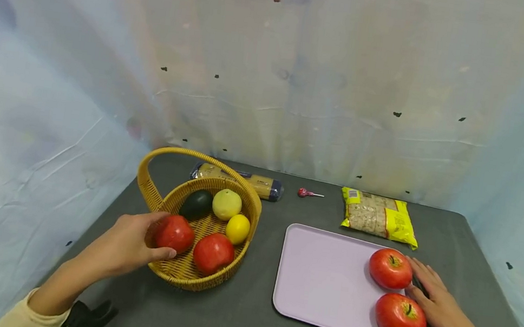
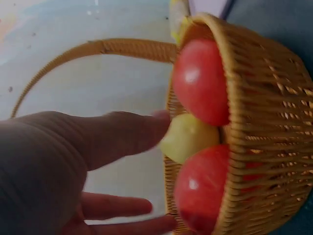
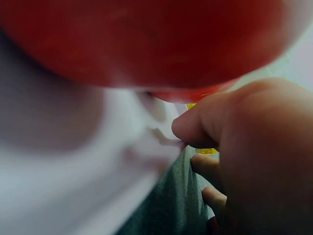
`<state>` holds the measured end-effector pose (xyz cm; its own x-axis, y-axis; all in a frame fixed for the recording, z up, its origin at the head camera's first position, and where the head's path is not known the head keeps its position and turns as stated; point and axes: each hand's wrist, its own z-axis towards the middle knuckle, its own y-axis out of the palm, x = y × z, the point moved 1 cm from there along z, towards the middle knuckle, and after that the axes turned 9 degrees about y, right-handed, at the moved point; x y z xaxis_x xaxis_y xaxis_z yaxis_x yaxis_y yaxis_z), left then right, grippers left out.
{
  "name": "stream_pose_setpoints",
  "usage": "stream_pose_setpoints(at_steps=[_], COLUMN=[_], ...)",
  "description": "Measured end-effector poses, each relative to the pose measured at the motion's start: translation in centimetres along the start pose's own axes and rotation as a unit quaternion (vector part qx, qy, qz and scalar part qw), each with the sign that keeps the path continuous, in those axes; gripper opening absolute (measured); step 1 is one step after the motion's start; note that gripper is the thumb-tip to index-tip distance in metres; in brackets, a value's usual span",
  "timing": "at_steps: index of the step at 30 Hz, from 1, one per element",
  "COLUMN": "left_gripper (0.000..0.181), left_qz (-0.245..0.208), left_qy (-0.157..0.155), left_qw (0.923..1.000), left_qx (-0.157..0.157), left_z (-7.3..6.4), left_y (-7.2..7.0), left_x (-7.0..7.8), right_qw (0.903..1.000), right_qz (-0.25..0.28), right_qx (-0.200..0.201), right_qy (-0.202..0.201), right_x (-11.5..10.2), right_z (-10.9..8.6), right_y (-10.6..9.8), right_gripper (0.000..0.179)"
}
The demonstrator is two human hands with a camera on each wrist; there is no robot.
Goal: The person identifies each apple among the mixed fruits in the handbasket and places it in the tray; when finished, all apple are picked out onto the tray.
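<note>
My left hand (image 1: 127, 242) reaches over the left rim of a wicker basket (image 1: 193, 284), fingers and thumb spread about a red apple (image 1: 175, 233). In the left wrist view the thumb (image 2: 132, 131) stands apart from the fingers, near that apple (image 2: 200, 191). The basket also bears another red apple (image 1: 214, 254), a yellow lemon (image 1: 237, 229), a pale green round fruit (image 1: 227, 204) and a dark green avocado-like fruit (image 1: 196, 204). At the right edge of a lilac tray (image 1: 326, 280) rests my right hand (image 1: 441, 305), thumb at the rim (image 3: 195, 122), beside two red apples (image 1: 390, 268).
Behind the basket lies a pack of dry noodles (image 1: 264, 186), partly hidden. A red lollipop (image 1: 307, 193) and a yellow bag of oats-like food (image 1: 378, 216) lie along the back of the grey table (image 1: 253, 315). The basket's tall handle (image 1: 189, 152) arches over its left and back.
</note>
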<state>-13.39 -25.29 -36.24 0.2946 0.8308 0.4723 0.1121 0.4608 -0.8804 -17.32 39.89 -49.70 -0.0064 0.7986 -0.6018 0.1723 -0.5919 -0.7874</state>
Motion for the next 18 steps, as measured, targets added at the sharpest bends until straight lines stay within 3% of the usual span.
stream_pose_setpoints(at_steps=[5,9,18], left_gripper=[0.07,0.075,0.073], left_qz=[0.012,0.019,0.045], left_qy=[-0.004,-0.007,0.022], left_qw=[0.9999,0.9997,0.9987], left_qx=[-0.01,-0.011,-0.003], left_z=[1.3,2.3,3.7], left_y=[0.7,1.3,3.1], left_x=[-0.5,-0.5,-0.6], right_qw=[1.0,1.0,1.0], right_qz=[-0.001,-0.002,-0.005], right_qx=[-0.001,-0.001,0.001], right_qy=[0.003,0.007,0.006], right_x=[-0.1,-0.2,-0.4], right_z=[0.0,0.1,0.2], right_y=[0.0,0.0,-0.1], right_gripper=[0.071,0.071,0.07])
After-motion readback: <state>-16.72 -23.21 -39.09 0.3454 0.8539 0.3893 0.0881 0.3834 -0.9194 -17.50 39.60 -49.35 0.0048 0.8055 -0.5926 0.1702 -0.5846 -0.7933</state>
